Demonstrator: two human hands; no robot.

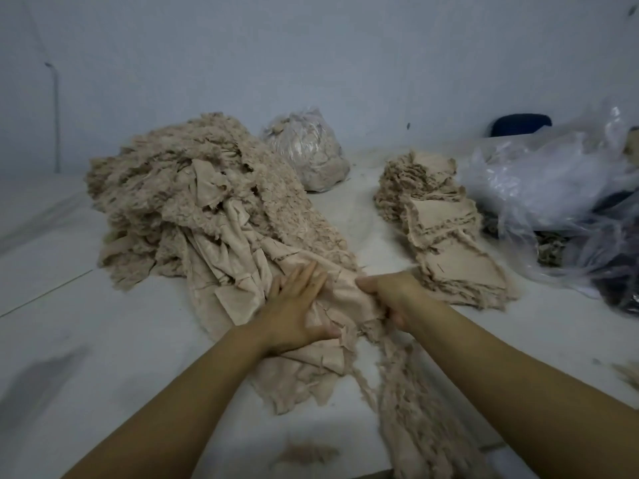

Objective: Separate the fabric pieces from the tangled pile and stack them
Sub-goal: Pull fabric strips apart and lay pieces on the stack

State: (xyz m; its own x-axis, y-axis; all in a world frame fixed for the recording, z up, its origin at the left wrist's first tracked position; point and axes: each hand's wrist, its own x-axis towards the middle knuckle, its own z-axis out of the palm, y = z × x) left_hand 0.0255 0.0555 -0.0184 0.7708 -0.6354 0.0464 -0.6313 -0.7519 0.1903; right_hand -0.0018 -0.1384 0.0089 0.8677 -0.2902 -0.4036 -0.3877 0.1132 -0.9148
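A big tangled pile of beige fabric pieces (193,209) with frayed, fluffy edges spreads from the back left down to the middle of the white surface. My left hand (297,305) lies flat with straight fingers on the pile's near end, pressing the cloth down. Just to its right, my right hand (390,295) grips a bunched piece of the same beige fabric (349,299), fingers curled into it. A neat stack of separated beige pieces (446,236) lies at the right. A frayed strip (418,420) trails toward me.
A tied clear plastic bag of scraps (307,146) stands behind the pile. Loose crumpled clear plastic (560,188) over dark cloth fills the right side, with a dark blue object (522,124) by the wall. A lint tuft (304,454) lies near the front edge.
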